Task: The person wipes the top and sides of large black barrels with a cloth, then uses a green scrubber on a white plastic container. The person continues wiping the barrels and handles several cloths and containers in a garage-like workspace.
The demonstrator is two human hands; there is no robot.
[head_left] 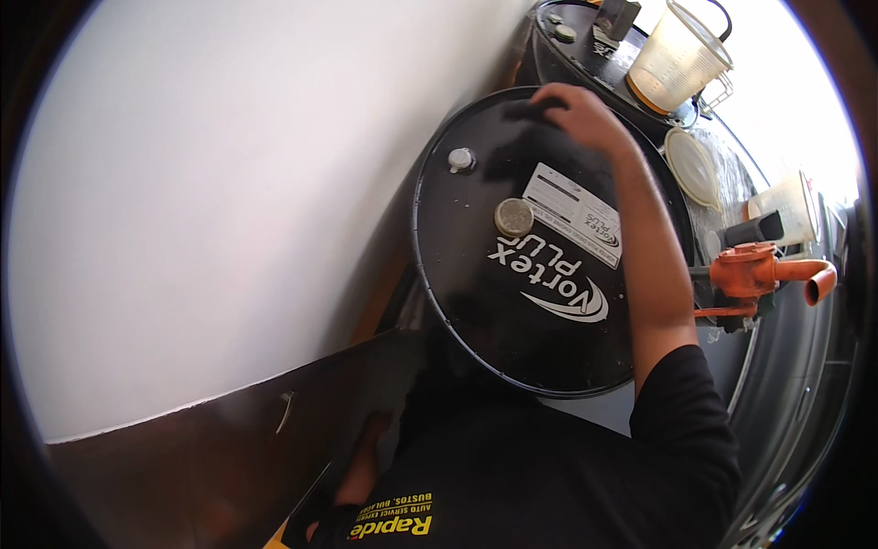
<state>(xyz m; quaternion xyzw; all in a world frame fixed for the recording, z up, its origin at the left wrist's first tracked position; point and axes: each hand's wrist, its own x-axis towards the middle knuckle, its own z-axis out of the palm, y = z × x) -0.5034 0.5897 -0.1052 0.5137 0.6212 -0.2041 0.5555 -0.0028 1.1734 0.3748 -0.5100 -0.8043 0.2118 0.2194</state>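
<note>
Black drum (480,229) | far side beneath right grip (585,117) | contact unclear

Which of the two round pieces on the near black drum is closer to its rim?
The small whitish cap near the left edge of the near drum. The other, a larger metallic disc, sits farther in, beside the white label.

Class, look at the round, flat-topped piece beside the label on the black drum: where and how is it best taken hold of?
Grip the round piece by opposite sides of its rim, probably from above: it stands proud of the black drum, shows no handle, and the flat white label beside it should not block fingertips.
</note>
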